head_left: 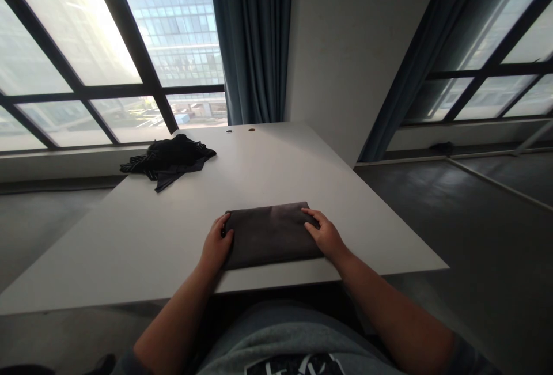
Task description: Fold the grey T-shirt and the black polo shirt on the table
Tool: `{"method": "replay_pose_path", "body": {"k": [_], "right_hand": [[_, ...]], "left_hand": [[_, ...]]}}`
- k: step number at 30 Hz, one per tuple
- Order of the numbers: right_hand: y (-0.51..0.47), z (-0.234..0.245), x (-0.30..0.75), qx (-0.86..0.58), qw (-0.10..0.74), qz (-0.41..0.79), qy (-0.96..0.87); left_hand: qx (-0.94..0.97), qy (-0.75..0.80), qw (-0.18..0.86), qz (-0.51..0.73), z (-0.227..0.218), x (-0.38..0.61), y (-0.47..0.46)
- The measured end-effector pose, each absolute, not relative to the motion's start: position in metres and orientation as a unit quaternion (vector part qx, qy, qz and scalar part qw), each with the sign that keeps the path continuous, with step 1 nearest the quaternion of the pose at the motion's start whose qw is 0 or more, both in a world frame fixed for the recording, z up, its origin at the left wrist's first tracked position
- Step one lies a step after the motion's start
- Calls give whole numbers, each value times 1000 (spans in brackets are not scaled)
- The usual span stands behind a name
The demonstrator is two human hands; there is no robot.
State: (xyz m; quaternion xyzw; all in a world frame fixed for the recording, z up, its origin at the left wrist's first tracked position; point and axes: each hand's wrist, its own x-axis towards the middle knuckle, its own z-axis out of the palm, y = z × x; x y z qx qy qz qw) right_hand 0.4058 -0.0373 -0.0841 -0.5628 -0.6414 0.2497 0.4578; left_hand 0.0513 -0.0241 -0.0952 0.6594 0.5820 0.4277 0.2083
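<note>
Taking the folded cloth as the centre of the dial, with 12 o'clock pointing away from the person, the window (86,46) fills the far left at about 10 o'clock. In front of it, a crumpled black garment (168,159) lies on the table (276,156), also near 10 o'clock. It is well apart from both hands and lies nearer the left one.

The left hand (217,245) sits at 9 o'clock, cupped against the left end of the folded cloth (271,235). Its thumb lies over the top edge and its fingertips rest on the fabric. The back of the hand faces the camera, so I cannot tell whether this grip pinches a fold or only presses on it.

The cloth is a dark grey, flat rectangle lying close to the near edge of the table, straight ahead of the person's body. Its long axis runs from 9 o'clock to 3 o'clock, roughly parallel to that near edge, so each short end meets one hand. Neither hand is nearer than the other, as both touch the cloth.

At 12 o'clock, two small holes (251,129) mark the far edge of the table, and a blue curtain (253,41) hangs beyond them.

The right hand (325,235) is at 3 o'clock, lying on top of the right end of the cloth. Its fingers are spread and fairly flat and the thumb points toward 12 o'clock. This grip is loose and open, and it closes around nothing. A second window (496,87) stands off at about 2 o'clock.
</note>
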Motion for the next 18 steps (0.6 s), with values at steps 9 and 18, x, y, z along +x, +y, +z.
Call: {"method": "replay_pose_path", "body": {"k": [9,18], "right_hand": [[-29,-92,413,-547,478,288,-624],[-29,-91,411,-545,485,290,-619]], "left_hand": [[681,569,193,419,-102,53,-21],[686,569,186,414,-103,53,-21]]}}
